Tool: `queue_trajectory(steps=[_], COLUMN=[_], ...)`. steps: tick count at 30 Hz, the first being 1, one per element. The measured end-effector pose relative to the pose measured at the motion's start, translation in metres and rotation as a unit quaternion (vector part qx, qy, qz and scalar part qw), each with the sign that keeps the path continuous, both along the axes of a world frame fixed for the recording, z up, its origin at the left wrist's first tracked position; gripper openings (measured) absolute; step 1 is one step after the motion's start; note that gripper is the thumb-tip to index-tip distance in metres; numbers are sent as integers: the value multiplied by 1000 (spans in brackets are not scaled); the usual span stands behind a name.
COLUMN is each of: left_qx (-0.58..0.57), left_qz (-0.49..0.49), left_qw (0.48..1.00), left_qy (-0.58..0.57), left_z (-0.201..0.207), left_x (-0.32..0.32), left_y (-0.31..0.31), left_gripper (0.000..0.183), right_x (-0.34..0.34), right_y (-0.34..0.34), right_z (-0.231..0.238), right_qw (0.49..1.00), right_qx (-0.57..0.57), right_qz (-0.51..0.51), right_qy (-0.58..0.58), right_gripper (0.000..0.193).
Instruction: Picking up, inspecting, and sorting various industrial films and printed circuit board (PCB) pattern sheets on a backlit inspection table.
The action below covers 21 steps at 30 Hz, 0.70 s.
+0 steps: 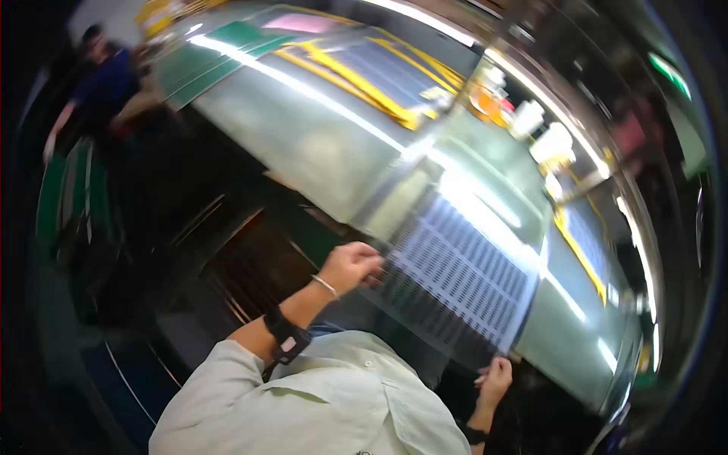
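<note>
I hold a thin grey perforated sheet (462,277), full of rows of small slots, out in front of me with both hands. My left hand (350,265) grips its near left edge, fingers curled over it; that wrist carries a black band and a thin bracelet. At the bottom right, my right hand (494,377) pinches the sheet's lower corner. A pale long sleeve covers my left arm (303,394). The view is tilted and blurred by motion.
Beyond the sheet lies a shiny grey floor (318,144) with yellow lines (356,87) and green strips. Dark stacked racks or frames (227,258) stand at the left. A person in a blue top (102,83) is at the upper left. White containers (550,140) sit at the upper right.
</note>
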<state>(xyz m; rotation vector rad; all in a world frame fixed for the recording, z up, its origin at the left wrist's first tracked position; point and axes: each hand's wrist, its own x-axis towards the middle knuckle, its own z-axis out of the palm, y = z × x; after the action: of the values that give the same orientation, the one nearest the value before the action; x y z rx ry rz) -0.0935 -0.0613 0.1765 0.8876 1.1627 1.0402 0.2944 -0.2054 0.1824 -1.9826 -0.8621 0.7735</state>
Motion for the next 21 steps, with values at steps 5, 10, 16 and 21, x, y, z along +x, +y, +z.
queue_trajectory(steps=[5,10,16,21], left_qx=[3,21,50,85], left_qz=[-160,-112,-37,-17], left_qw=[971,984,993,989], left_qy=[177,134,103,121], left_z=[21,20,27,38], left_x=[-4,6,47,28], left_y=[-3,-6,3,-4], left_gripper=[50,40,21,22], right_x=[-7,1,26,25], right_y=[-17,-13,14,15], right_z=[-11,7,31,51], right_qw=[985,974,981,976], right_qx=[54,79,109,113], right_qz=[-27,-91,-104,-83], right_qy=[164,191,124,164], right_gripper=[25,8,7,5])
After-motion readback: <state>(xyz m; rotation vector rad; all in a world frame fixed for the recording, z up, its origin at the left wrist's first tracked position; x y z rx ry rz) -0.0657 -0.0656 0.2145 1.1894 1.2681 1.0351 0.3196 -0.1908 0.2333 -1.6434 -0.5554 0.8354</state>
